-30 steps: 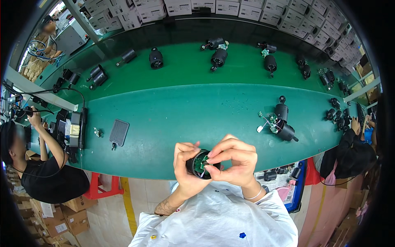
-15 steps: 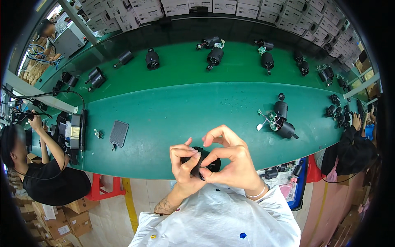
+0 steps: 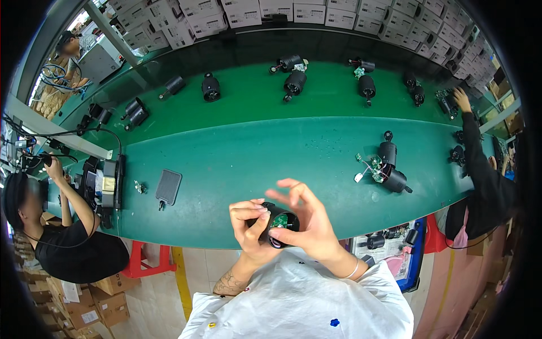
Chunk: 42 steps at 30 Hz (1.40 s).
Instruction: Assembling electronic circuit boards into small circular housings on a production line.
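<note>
My left hand [image 3: 248, 230] is wrapped round a black cylindrical housing [image 3: 262, 217], held just past the table's near edge in front of me. The housing's open end faces right, and a green circuit board [image 3: 280, 221] shows inside it. At that open end my right hand [image 3: 311, 227] rests its thumb on the lower rim. Its other fingers are raised and spread apart, the upper ones slightly blurred. I see nothing between them.
A pair of black housings [image 3: 388, 153] with wired boards lies on the green table [image 3: 243, 152] at right. Left are a grey flat pad [image 3: 168, 187] and a small board [image 3: 140, 187]. More housings line the back. A blue-rimmed tray [image 3: 416, 265] stands lower right. Co-workers sit both sides.
My right fingers have gone from a pinch at the housing to spread, and the board inside now shows. The co-worker at right has stretched an arm toward the back row.
</note>
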Available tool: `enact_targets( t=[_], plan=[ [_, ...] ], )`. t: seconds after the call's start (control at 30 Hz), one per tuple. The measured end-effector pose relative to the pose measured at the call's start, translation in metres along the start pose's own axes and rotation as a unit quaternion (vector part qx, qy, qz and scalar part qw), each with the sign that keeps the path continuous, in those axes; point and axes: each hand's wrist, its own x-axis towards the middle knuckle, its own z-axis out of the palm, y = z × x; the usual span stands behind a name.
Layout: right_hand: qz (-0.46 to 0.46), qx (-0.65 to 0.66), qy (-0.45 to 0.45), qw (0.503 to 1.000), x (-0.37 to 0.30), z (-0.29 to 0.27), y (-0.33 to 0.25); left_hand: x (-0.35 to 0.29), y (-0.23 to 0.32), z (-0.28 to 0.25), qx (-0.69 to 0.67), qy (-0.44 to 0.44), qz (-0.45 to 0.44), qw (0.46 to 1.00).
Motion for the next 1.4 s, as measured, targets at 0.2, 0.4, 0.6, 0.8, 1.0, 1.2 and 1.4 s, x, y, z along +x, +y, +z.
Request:
enact_targets(
  t=[0.2,0.4,0.6,0.8,1.0,1.2,1.4],
  plan=[
    [0.164,0.189,-0.067,0.966,0.001,-0.002,-0.002,0.0,-0.004,0.001,0.003,-0.016,0.029,0.999],
    [0.205,0.227,-0.045,0.951,0.006,-0.011,0.005,0.008,-0.007,-0.003,-0.045,-0.073,-0.008,0.996],
    [0.214,0.199,0.029,0.956,0.005,-0.021,0.019,0.026,-0.001,-0.006,-0.124,-0.144,-0.104,0.976],
    [0.104,0.088,0.166,0.977,0.006,-0.021,0.019,0.007,0.007,-0.003,0.028,-0.081,-0.073,0.994],
    [0.051,0.031,0.209,0.976,0.006,-0.013,0.019,-0.004,0.014,0.01,0.136,-0.094,-0.065,0.984],
    [-0.182,-0.194,0.228,0.936,0.006,-0.02,0.044,0.001,0.022,0.014,0.203,-0.142,-0.076,0.966],
    [-0.277,-0.309,0.237,0.878,0.0,-0.027,0.061,0.001,0.01,0.012,-0.018,-0.153,-0.208,0.966]
  ],
)
